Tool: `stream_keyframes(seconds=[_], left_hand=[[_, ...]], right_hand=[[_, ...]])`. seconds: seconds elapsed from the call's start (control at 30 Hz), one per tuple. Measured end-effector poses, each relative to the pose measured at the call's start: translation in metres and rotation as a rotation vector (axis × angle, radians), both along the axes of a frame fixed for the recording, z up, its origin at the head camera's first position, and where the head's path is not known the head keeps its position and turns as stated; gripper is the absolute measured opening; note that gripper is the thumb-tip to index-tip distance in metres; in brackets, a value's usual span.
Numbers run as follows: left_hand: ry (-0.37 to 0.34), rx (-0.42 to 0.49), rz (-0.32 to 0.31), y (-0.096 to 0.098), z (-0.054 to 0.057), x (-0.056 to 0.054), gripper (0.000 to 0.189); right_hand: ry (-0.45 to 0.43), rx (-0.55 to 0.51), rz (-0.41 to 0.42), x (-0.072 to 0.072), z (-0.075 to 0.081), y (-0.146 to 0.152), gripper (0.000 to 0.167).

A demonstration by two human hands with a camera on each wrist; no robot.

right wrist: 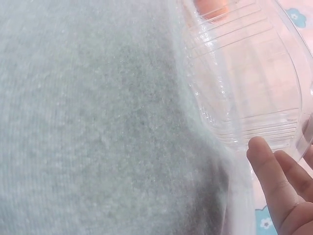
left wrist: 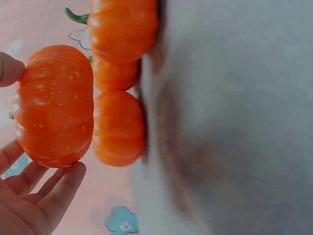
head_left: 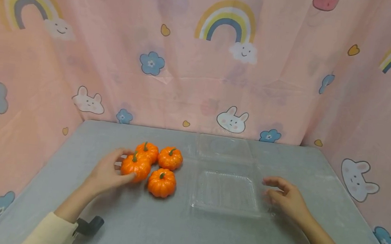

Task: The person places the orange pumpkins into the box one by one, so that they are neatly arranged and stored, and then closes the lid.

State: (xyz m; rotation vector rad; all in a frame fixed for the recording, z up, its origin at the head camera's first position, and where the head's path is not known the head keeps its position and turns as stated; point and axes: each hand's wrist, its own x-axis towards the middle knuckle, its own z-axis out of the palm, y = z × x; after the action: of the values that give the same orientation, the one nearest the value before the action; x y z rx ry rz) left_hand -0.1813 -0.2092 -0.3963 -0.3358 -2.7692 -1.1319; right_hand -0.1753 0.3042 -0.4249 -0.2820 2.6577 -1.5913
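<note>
A small orange toy pumpkin (left wrist: pixel 54 105) with yellow speckles is gripped between the thumb and fingers of my left hand (head_left: pixel 105 172). In the left wrist view a gap shows between it and the grey table. Three more pumpkins (head_left: pixel 162 183) stand close beside it on the right and behind, each with a green stem. To their right lies a clear plastic box (head_left: pixel 222 209), its hinged lid (head_left: pixel 224 148) folded back. My right hand (head_left: pixel 288 199) is at the box's right side, fingers loosely bent and nothing in them. In the right wrist view its fingertips are right by the box wall (right wrist: pixel 259 132).
The grey table (head_left: pixel 170 233) ends at the back against a pink curtain (head_left: pixel 191 94) printed with rainbows, rabbits and flowers. The curtain also runs along both sides. Dark wrist mounts (head_left: pixel 90 225) sit at both sleeves.
</note>
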Motion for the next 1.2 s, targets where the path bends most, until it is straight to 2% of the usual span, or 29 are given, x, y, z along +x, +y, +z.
stream_keyframes(seconds=[0.17,0.37,0.67,0.83,1.2], left_hand=[[0.077,-0.021,-0.023,0.011,0.011,-0.003,0.059],[0.114,0.006,-0.066,0.031,0.025,-0.008,0.061],[0.067,0.028,-0.094,0.061,0.037,-0.013,0.06],[0.056,0.081,-0.124,0.075,0.039,-0.016,0.058],[-0.009,0.135,-0.175,0.113,0.04,-0.018,0.058]], right_hand=[[-0.015,-0.013,-0.004,0.0,0.001,-0.001,0.036],[-0.03,-0.024,0.0,0.0,0.001,0.0,0.036],[-0.045,-0.031,0.0,0.0,0.002,-0.002,0.038],[-0.054,-0.029,0.012,0.001,0.001,-0.001,0.039],[-0.093,-0.039,0.006,0.001,0.004,-0.002,0.041]])
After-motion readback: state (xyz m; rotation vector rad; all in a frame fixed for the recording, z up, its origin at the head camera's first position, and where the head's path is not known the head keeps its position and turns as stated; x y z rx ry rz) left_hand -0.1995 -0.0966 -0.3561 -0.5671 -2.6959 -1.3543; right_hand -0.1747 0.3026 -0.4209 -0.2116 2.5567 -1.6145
